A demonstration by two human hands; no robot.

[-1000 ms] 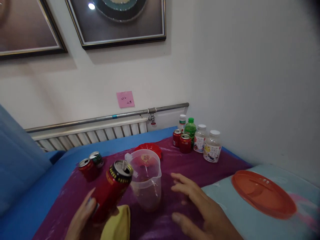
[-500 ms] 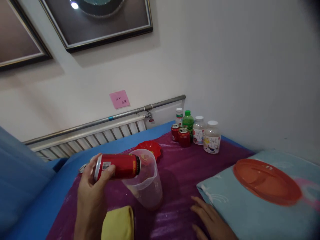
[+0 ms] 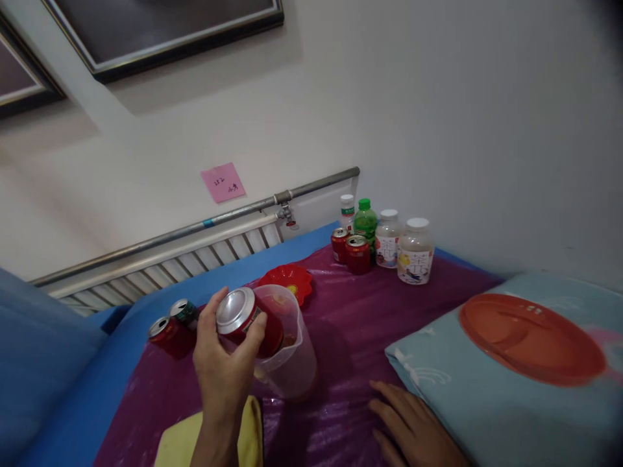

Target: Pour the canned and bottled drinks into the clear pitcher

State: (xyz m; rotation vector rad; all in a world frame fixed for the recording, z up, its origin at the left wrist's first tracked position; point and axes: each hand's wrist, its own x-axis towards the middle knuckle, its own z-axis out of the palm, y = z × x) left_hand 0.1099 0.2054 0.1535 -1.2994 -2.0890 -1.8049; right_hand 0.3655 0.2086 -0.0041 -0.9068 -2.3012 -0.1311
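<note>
Left hand's grip: the left hand (image 3: 224, 370) is closed around a red metal drink can (image 3: 250, 316), thumb along the near side, other fingers around the far left side.
Can in the grip: held near its base end; the silver base shows beyond the hand's fingers and thumb.
Can's lean: tipped past level, base up and to the left, long axis slanting down to the right.
Can's place: its lower end is inside the mouth of a translucent plastic pitcher (image 3: 296, 373).
Right hand: the right hand (image 3: 413, 425) is empty, fingers loosely spread, low at the shiny purple sheet (image 3: 350, 324); contact is unclear.
Hidden: the can's top end and most gripping fingers; any pouring stream cannot be made out.
Cut off: the right wrist, by the bottom edge.
</note>
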